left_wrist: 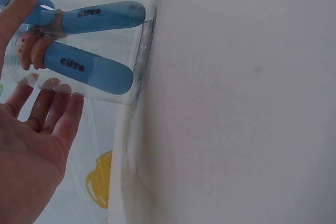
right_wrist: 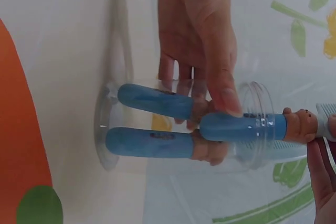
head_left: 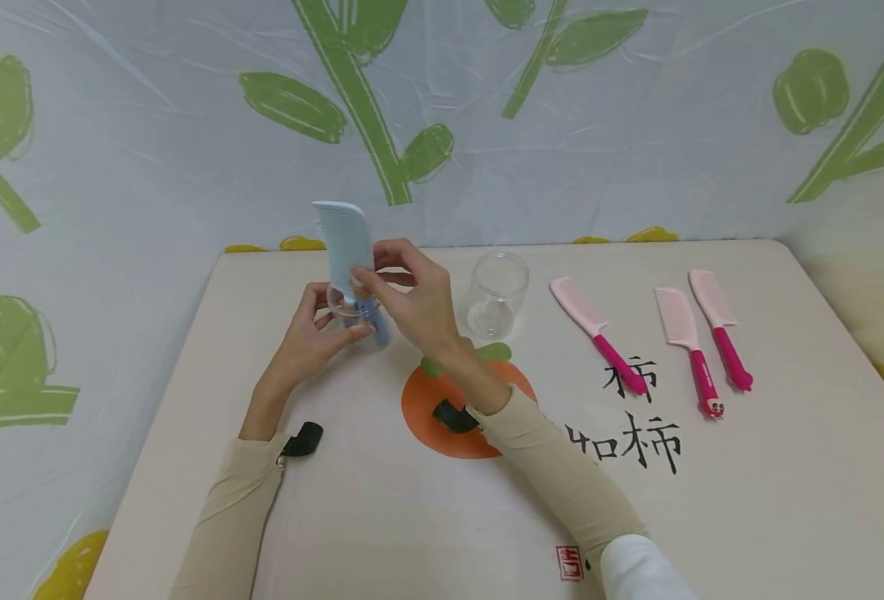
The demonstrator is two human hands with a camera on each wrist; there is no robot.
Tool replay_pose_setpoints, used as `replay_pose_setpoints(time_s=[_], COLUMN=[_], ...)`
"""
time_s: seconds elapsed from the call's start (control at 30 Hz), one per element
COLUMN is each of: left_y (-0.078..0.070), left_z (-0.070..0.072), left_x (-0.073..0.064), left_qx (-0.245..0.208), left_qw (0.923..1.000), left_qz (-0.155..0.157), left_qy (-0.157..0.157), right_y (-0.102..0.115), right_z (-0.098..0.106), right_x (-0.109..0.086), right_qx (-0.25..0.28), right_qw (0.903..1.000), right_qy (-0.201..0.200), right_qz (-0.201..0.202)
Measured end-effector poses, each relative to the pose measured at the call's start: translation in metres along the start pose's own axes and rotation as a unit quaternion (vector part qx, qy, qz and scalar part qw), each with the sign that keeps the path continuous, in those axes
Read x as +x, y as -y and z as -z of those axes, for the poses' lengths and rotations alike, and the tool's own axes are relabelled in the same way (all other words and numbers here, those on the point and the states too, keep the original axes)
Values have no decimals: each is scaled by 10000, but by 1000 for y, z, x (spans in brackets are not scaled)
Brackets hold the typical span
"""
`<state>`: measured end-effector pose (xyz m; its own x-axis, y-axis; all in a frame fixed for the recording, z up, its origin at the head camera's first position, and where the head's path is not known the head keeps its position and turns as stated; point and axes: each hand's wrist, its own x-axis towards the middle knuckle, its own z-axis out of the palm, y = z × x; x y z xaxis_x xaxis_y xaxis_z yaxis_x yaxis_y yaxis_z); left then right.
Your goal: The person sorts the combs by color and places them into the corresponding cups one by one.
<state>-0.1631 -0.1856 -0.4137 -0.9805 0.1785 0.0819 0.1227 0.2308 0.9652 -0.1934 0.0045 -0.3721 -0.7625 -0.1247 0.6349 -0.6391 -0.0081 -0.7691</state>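
Note:
In the head view, my left hand grips a clear jar at the left back of the table, thumb on one side and fingers on the other. Two combs stand inside with blue handles down and brown figures at their necks. My right hand pinches a third comb, a light blue one, near the base of its teeth. Its teeth point up above the jar. The blue handle of that comb reaches down through the jar's mouth in the right wrist view.
Another clear jar stands to the right of my right hand. Farther right lie three pink combs with magenta handles. The tabletop bears a printed orange persimmon and black characters. A leaf-patterned sheet hangs behind the table.

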Motion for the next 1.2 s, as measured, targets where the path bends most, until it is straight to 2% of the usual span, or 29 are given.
replay_pose_setpoints(time_s=[0.23,0.3,0.53,0.83,1.0,1.2], left_y=[27,30,31,21,26,30], left_z=[4,4,5,3,3,5], left_x=[8,9,9,7,8,8], left_qx=[-28,-9,6,35,-2,20], left_qw=[9999,9999,9999,10000,10000,9999], left_qz=[-62,-75,-86,15,-27,-122], left_qy=[-92,-101,-95,-51,-31,-34], right_y=[-4,-4,-2,3,3,3], right_z=[-6,-6,-4,0,1,-1], right_x=[-5,-5,-5,0,2,2], right_qx=[4,10,-209,-800,-1069,-1054], right_qw=[9994,9993,9987,9952,9920,9917], right_qy=[269,291,369,558,677,716], right_qz=[-197,-226,-265,42,-34,-185])
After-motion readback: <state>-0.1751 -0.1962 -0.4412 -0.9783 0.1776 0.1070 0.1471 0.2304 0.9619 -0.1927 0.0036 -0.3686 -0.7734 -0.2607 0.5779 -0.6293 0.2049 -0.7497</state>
